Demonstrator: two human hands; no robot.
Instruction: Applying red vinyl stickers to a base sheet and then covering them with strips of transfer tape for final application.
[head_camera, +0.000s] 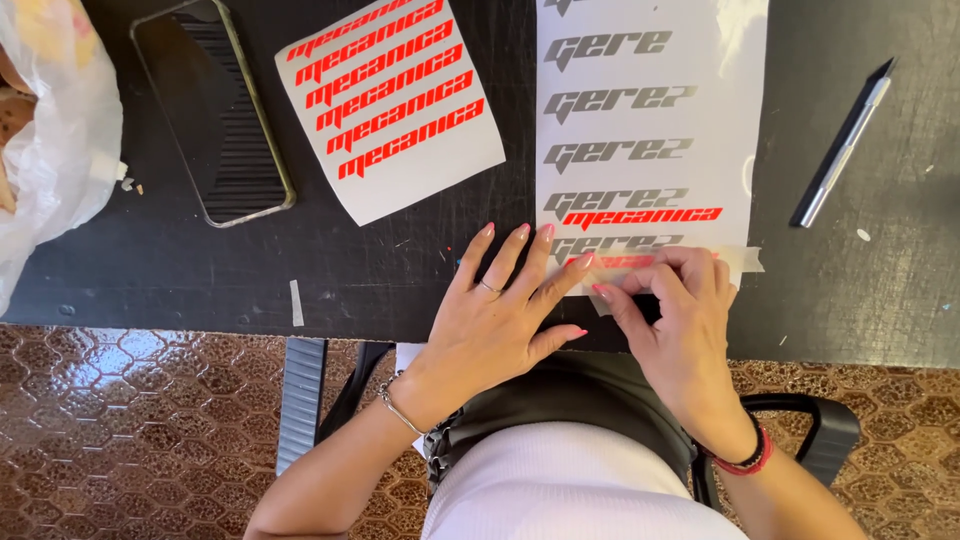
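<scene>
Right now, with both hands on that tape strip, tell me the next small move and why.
Probably rub the right hand along the translucent tape strip toward its free right end. The left hand pins the white sheet flat, and the tape covers the bottom lettering.

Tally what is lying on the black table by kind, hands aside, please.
Sticker sheets: 2 (red-lettered sheet, grey-lettered sheet)
Craft knife: 1
Phone case: 1
Plastic bag: 1
Tape strip: 1
Total: 6

head | straight down | close above black table (200, 290) edge
</scene>
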